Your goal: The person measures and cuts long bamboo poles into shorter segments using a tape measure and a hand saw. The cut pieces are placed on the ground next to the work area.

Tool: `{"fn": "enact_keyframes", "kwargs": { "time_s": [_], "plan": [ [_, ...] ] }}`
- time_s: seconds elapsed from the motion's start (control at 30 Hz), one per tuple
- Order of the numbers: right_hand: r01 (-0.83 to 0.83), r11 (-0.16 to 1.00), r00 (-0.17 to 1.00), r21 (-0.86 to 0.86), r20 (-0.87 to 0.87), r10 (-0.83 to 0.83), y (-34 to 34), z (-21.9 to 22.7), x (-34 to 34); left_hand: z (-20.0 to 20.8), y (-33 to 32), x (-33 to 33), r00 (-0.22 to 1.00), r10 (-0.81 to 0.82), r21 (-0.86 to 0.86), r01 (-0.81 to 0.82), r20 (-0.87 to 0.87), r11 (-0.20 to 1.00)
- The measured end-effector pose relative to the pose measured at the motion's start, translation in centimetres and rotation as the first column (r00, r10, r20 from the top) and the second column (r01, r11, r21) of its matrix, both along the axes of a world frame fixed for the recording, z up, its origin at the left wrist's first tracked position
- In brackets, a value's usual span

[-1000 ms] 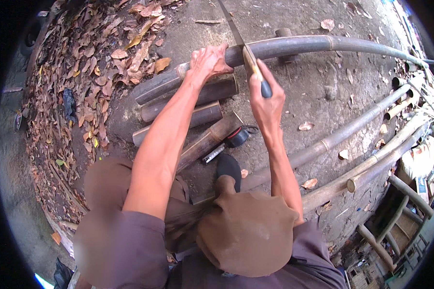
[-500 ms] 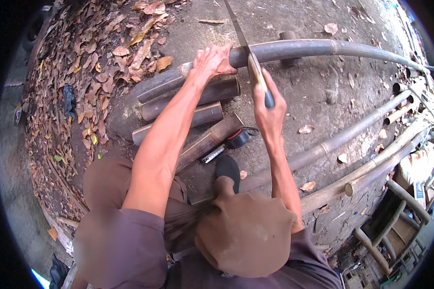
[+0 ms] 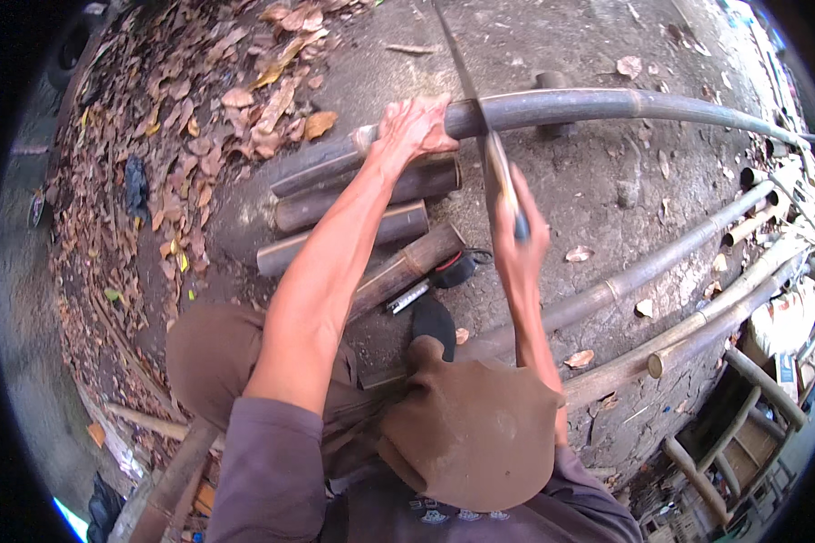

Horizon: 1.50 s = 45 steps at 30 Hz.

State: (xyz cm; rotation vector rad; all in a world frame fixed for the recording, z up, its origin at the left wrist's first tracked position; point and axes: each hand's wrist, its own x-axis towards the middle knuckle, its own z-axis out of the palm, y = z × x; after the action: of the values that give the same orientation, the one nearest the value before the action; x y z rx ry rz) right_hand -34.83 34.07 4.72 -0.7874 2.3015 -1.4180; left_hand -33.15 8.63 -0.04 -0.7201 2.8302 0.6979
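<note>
A long dark bamboo pole (image 3: 598, 104) runs across the ground, curving away to the right. My left hand (image 3: 415, 127) is wrapped over it, close to the saw's blade. With my right hand (image 3: 522, 233) I grip the handle of a hand saw (image 3: 466, 77), whose blade lies across the pole just right of my left hand. Beneath the pole, right of the blade, sits a short bamboo piece (image 3: 555, 128). Several cut bamboo lengths (image 3: 371, 192) lie side by side below my left hand. Next to them rests a black and red tape measure (image 3: 453, 270) with some tape out.
Other bamboo poles (image 3: 634, 271) stretch along the ground to the right. A bamboo frame like a stool (image 3: 743, 434) stands at lower right, near a whitish sack (image 3: 779, 317). Dry leaves (image 3: 199, 136) cover the ground at left. My foot in a dark shoe (image 3: 433, 324) is beside the tape measure.
My right hand has drawn the saw back toward me, so its handle sits lower and farther from the pole. My left hand keeps its hold on the pole. The whole view has shifted slightly.
</note>
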Motion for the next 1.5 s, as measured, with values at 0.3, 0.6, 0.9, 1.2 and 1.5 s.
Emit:
{"fn": "enact_keyframes", "kwargs": {
  "time_s": [0.3,0.6,0.9,1.2,1.5],
  "plan": [
    [0.035,0.999,0.998,-0.03,-0.054,-0.037,3.0,-0.2,1.6,-0.1,-0.6,-0.7,1.0,-0.005,-0.036,0.004,-0.029,0.999],
    [0.035,0.997,0.961,0.068,0.271,-0.053,14.1,3.3,8.4,0.1,-1.1,0.3,0.999,0.027,-0.044,-0.026,0.02,0.999],
    [0.042,0.995,0.995,-0.087,-0.089,-0.049,-4.3,-0.5,-2.0,-0.9,0.3,0.0,0.99,-0.014,-0.065,0.005,-0.141,0.998],
    [0.112,0.989,0.96,0.099,0.245,-0.133,14.2,3.5,8.5,-0.8,0.2,1.0,0.996,0.046,-0.047,-0.05,-0.073,0.998],
    [0.013,1.0,0.999,-0.002,-0.038,-0.013,5.4,-0.5,2.8,-1.6,-0.4,-0.1,0.986,0.031,-0.043,-0.038,-0.161,0.998]
  ]
}}
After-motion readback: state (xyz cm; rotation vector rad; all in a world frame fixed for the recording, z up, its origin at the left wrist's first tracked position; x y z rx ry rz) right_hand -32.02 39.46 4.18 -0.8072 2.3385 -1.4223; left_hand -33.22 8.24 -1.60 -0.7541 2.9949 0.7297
